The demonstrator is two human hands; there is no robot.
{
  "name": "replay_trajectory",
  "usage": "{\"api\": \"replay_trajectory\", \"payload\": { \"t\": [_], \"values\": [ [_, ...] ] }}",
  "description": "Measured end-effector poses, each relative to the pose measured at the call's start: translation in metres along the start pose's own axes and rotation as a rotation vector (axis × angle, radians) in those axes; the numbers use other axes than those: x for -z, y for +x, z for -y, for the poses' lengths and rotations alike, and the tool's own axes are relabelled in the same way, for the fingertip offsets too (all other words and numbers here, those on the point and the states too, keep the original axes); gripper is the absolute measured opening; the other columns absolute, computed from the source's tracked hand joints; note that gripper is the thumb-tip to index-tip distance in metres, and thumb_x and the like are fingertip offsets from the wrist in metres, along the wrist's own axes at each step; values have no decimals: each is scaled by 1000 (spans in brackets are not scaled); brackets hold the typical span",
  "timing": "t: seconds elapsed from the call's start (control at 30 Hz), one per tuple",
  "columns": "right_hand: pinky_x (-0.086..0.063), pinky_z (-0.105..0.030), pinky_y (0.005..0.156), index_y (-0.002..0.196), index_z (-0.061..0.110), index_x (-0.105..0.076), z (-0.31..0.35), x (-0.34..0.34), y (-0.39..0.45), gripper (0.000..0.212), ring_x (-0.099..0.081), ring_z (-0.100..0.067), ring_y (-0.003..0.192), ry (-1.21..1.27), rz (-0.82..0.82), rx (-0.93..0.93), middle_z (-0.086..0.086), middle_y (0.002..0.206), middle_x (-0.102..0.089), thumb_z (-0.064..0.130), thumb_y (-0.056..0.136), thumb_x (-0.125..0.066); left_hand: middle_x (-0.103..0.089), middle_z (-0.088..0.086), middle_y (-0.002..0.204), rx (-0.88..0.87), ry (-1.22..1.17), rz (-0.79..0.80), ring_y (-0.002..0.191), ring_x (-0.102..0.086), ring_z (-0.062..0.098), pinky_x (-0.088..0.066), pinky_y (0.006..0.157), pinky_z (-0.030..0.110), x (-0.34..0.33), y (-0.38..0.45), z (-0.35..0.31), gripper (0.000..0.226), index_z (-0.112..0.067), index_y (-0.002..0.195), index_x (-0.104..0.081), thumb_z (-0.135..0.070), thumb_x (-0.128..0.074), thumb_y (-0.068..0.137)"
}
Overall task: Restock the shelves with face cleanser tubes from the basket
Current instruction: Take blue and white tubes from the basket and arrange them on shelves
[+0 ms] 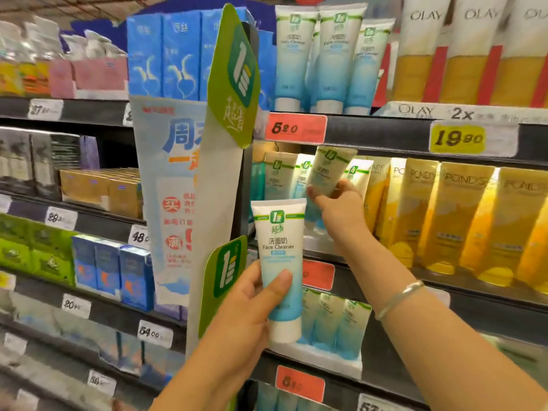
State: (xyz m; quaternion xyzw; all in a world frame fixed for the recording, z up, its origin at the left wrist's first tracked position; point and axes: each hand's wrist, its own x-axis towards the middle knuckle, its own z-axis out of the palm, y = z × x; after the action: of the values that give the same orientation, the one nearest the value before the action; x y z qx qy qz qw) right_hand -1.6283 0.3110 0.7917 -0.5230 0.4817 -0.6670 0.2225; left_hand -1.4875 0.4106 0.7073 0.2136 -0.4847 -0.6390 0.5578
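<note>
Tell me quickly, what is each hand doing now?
Left hand: grips a tube, cap down.
Right hand: pinches another tube at the middle shelf.

The left hand (pixel 246 304) holds one tube (pixel 280 262) upright in front of the shelves, just right of the divider sign (pixel 225 179). Above and to its right, the right hand (pixel 338 212) holds a second tube (pixel 329 170) tilted at the middle shelf (pixel 385 262), in front of a row of like tubes (pixel 281 176). Right of that row stand the Pond's tubes (pixel 462 215). On the shelf above, more tubes (pixel 320 57) stand left of the Olay tubes (pixel 468 51). Boxes (pixel 112 265) fill the shelves left of the sign.
</note>
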Motion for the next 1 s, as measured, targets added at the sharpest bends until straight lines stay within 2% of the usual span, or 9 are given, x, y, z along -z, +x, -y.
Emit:
{"api": "replay_trajectory", "payload": {
  "t": [0.1,0.23,0.37,0.5,0.6,0.7,0.87,1.0],
  "values": [
    [-49,-35,94,109,8,-55,-5,-9,0,30,-58,-17,99,-82,1,44,-12,115,-63,8,82,-67,-72,4,102,-2,24,6,90,-68,13,-56,75,25,6,3,1,48,-18,111,-61,-30,-65,65],
    [-50,-34,91,107,12,-55,-10,-16,1,31,-61,-22,101,-211,29,122,-8,112,-65,7,80,-69,-71,3,107,17,50,13,100,-67,15,-53,88,30,11,5,4,50,-21,115,-59,-31,-64,66],
    [-45,-25,88,114,9,-54,-9,-17,6,35,-58,-23,108,-328,41,152,-9,116,-63,10,81,-68,-72,2,103,23,65,15,95,-68,11,-55,81,24,13,6,6,47,-20,114,-59,-29,-62,69],
    [-45,-25,89,112,8,-51,-5,-19,10,35,-55,-18,103,-383,52,135,-10,120,-59,16,82,-68,-72,1,101,21,79,11,92,-68,9,-54,80,25,14,7,7,47,-21,113,-59,-30,-63,67],
    [-44,-29,89,116,5,-48,-5,-18,9,40,-53,-26,111,-559,67,127,-14,124,-56,21,84,-66,-72,0,102,11,79,10,93,-68,9,-52,81,26,14,9,6,48,-23,114,-60,-31,-64,66],
    [-44,-31,91,118,4,-48,-8,-15,6,36,-52,-30,115,-648,86,129,-16,126,-55,14,86,-60,-72,0,102,-3,83,17,91,-67,8,-54,80,24,15,10,4,45,-24,111,-61,-32,-64,66],
    [-44,-34,93,118,4,-46,-8,-13,3,36,-53,-30,115,-628,100,153,-15,127,-55,14,86,-60,-72,-1,102,-3,75,16,90,-68,8,-52,75,23,14,12,0,47,-25,111,-61,-32,-65,65],
    [-46,-27,82,105,12,-40,-6,-12,3,28,-55,-27,111,-487,38,184,-13,122,-57,15,86,-61,-71,-2,104,-4,84,11,93,-68,8,-51,75,23,14,14,-2,54,-25,113,-61,-37,-68,61]
  ]
}}
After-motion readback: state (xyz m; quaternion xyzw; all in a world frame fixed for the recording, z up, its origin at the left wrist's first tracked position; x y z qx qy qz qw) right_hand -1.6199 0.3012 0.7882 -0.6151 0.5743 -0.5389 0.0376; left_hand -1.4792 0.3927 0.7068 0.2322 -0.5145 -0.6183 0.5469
